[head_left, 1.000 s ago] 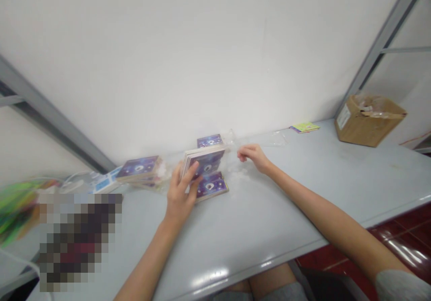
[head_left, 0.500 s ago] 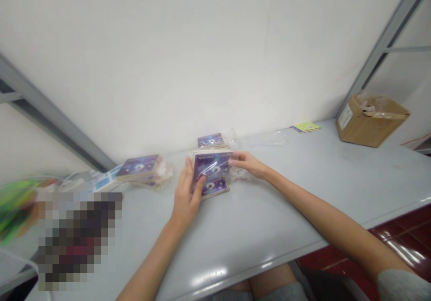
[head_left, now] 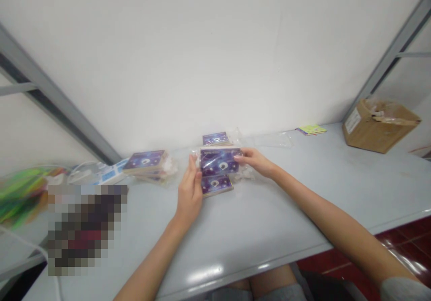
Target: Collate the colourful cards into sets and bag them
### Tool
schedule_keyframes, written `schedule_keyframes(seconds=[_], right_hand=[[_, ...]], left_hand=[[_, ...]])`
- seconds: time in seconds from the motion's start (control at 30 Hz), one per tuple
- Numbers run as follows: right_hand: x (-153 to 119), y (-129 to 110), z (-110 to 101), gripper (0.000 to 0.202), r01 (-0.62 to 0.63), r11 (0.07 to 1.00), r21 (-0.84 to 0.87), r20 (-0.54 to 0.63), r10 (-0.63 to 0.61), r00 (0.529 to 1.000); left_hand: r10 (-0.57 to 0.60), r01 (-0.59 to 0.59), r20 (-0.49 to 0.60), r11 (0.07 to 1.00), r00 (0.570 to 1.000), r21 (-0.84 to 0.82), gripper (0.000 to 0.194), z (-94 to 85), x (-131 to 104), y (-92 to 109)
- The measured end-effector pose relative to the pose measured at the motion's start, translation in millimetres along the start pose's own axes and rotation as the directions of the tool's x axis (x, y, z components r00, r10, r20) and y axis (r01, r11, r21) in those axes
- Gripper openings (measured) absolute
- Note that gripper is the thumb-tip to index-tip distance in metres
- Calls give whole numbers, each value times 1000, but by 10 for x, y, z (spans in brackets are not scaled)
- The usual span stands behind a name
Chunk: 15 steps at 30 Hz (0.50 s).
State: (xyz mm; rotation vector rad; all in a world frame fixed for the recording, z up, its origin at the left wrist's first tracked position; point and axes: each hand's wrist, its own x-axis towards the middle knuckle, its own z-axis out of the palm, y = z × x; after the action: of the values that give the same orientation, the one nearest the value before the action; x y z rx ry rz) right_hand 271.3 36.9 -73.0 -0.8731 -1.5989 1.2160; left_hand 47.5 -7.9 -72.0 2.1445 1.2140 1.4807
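Observation:
A pack of purple space-print booklets (head_left: 220,162) in clear plastic is held tilted up between my two hands. My left hand (head_left: 190,189) presses along its left edge, fingers fairly straight and thumb close to them. On the right edge my right hand (head_left: 254,162) grips the pack, thumb on the front and fingers partly hidden behind. Below it lies another matching booklet stack (head_left: 217,184) on the table. Crumpled plastic sticks out beside both hands. Behind, against the wall, sits a similar pack (head_left: 215,138).
More wrapped booklets (head_left: 144,161) are piled at left, near a white-and-blue power strip (head_left: 112,172) and blurred green-orange items (head_left: 23,198). A yellow-green booklet (head_left: 312,130) and flat clear plastic (head_left: 272,139) lie by the wall. An open cardboard box (head_left: 380,128) stands at right.
My left thumb has slid off the front of the pack to its left edge. My right hand keeps its grip. The view has shifted slightly.

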Motion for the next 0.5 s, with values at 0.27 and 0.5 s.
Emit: schedule_keyframes(seconds=[0.27,0.5], right_hand=[[-30,31,-672,23,-174,979,105,-74,182,981],[-264,153,-1347,20,-531,823,199,-62,552,832]], left_hand=[[-215,184,-242,972,946,-143,51,-196,126,-197],[-275,217,-284,951,918,-221,48,-247,134,-333]])
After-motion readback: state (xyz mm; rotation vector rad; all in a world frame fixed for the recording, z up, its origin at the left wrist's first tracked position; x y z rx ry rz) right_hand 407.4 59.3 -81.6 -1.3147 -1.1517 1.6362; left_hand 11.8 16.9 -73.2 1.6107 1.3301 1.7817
